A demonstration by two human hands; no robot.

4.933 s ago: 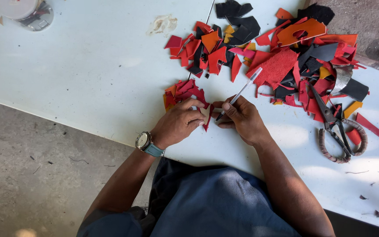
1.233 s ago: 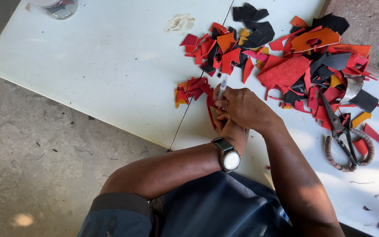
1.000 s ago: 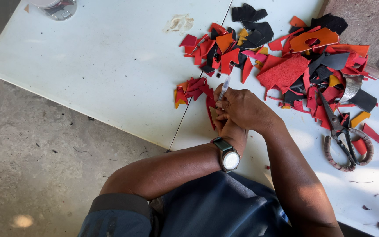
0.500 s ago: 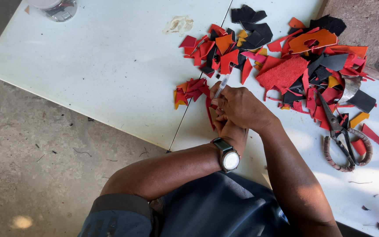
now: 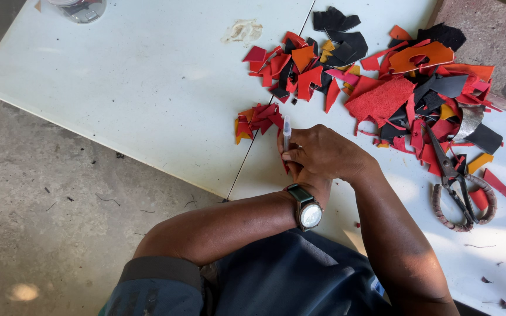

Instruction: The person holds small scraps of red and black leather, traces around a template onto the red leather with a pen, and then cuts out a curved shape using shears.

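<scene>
The person sits at a white desk (image 5: 118,88) with both hands close together near its front edge. The right hand (image 5: 323,153) is curled around a thin clear pen (image 5: 287,131) that stands almost straight up, its tip hidden behind the fingers. The left hand (image 5: 308,178) is tucked under the right one, and I cannot tell what it holds; a wristwatch (image 5: 308,212) sits on that arm. Just beside the pen lies a small heap of red scraps (image 5: 259,119). A big pile of red, orange and black pieces (image 5: 393,82) lies farther back. Scissors (image 5: 458,187) with wrapped handles rest on the right.
</scene>
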